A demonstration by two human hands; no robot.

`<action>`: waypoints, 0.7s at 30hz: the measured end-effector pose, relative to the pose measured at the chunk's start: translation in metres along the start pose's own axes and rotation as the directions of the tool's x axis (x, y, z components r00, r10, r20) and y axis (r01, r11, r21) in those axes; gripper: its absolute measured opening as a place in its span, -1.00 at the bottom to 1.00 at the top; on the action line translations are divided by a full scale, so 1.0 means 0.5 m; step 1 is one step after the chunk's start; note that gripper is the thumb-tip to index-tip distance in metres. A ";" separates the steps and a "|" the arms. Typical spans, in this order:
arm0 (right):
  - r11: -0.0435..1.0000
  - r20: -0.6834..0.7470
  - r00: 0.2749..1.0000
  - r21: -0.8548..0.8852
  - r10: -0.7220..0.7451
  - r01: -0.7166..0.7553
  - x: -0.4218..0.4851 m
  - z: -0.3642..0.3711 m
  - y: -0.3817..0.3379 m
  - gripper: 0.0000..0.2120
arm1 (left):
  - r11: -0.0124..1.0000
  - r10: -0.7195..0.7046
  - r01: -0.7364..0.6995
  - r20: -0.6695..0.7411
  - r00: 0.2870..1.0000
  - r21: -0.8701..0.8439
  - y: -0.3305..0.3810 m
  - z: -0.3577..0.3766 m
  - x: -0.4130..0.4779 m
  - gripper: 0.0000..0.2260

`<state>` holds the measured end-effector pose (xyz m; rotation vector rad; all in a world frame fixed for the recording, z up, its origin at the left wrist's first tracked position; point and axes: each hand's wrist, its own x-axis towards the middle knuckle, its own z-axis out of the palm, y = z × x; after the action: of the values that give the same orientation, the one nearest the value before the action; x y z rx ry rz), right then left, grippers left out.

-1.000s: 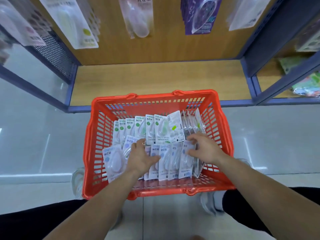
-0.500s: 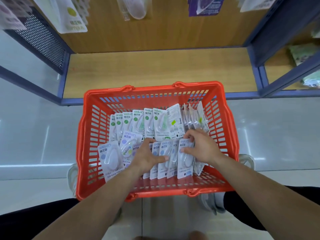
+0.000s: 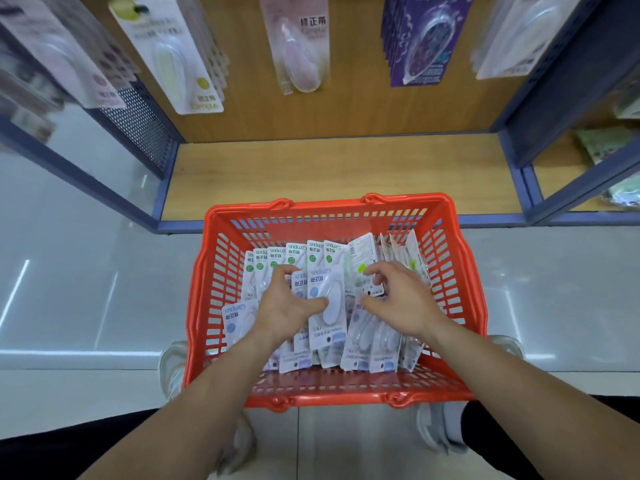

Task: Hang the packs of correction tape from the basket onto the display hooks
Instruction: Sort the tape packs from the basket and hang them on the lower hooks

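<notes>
A red plastic basket (image 3: pixel 322 204) stands on the floor in front of the display. Several packs of correction tape (image 3: pixel 367 348) stand in rows inside it, green-labelled ones at the back and lilac ones at the front. My left hand (image 3: pixel 285 306) grips a small bundle of lilac packs (image 3: pixel 327 306), thumb across the front pack, lifted slightly above the row. My right hand (image 3: pixel 398 299) hovers beside it with loosely curled fingers over a back-facing pack (image 3: pixel 363 252) and holds nothing I can make out. The display hooks themselves are out of view.
Other tape packs hang above against the wooden back panel: a yellow one (image 3: pixel 180 64), a pink one (image 3: pixel 301 53), a dark purple stack (image 3: pixel 426 39). A wooden bottom shelf (image 3: pixel 346 168) lies behind the basket, blue shelf frames on both sides. My shoes flank the basket.
My left hand has closed on some lilac packs and raised them. My right hand has let go of the lilac pack it touched and moved up. The head has tilted up, showing more hanging packs.
</notes>
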<state>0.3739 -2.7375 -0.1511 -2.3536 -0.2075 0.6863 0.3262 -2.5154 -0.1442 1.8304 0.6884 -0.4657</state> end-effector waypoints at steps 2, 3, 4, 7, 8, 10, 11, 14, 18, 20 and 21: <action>0.997 0.044 0.999 0.075 -0.006 0.003 -0.006 0.003 -0.043 -0.52 | 0.996 0.043 -0.046 -0.043 0.998 -0.079 0.024 -0.022 -0.013 -0.41; 0.988 0.080 0.997 0.155 -0.018 0.006 -0.010 0.007 -0.064 -0.50 | 0.990 0.054 -0.060 -0.054 0.997 -0.130 0.036 -0.030 -0.022 -0.41; 0.968 0.117 0.992 0.252 -0.038 0.008 -0.016 0.010 -0.086 -0.51 | 0.981 0.056 -0.068 -0.066 0.996 -0.182 0.044 -0.036 -0.031 -0.43; 0.893 0.169 0.983 0.451 -0.078 -0.006 -0.031 0.013 -0.136 -0.35 | 0.942 0.042 -0.072 -0.100 0.994 -0.328 0.070 -0.053 -0.060 -0.46; 0.867 0.178 0.980 0.499 -0.091 -0.010 -0.036 0.008 -0.150 -0.33 | 0.924 0.030 -0.067 -0.104 0.994 -0.376 0.082 -0.059 -0.069 -0.42; 0.807 0.180 0.974 0.590 -0.139 0.006 -0.047 -0.011 -0.176 -0.48 | 0.894 0.030 -0.065 -0.085 0.996 -0.444 0.109 -0.070 -0.085 -0.36; 0.784 0.176 0.973 0.621 -0.151 0.009 -0.053 -0.024 -0.187 -0.55 | 0.883 0.050 -0.078 -0.071 0.996 -0.462 0.126 -0.075 -0.095 -0.37; 0.748 0.145 0.972 0.663 -0.185 0.044 -0.071 -0.071 -0.215 -0.61 | 0.877 0.146 -0.130 -0.003 0.989 -0.463 0.180 -0.094 -0.126 -0.62; 0.789 0.136 0.957 0.601 -0.258 0.127 -0.103 -0.155 -0.264 -0.62 | 0.942 0.201 -0.182 0.038 0.979 -0.284 0.248 -0.157 -0.163 -0.49; 0.832 0.157 0.945 0.529 -0.287 0.164 -0.122 -0.200 -0.284 -0.50 | 0.959 0.246 -0.227 0.101 0.964 -0.167 0.280 -0.183 -0.189 -0.37; 0.859 0.159 0.949 0.484 -0.272 0.165 -0.130 -0.223 -0.292 -0.42 | 0.959 0.274 -0.257 0.150 0.950 -0.124 0.296 -0.191 -0.202 -0.37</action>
<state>0.3821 -2.7093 0.0414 -1.7583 -0.3620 0.7870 0.3457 -2.4880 0.0561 1.7329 0.3385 -0.3908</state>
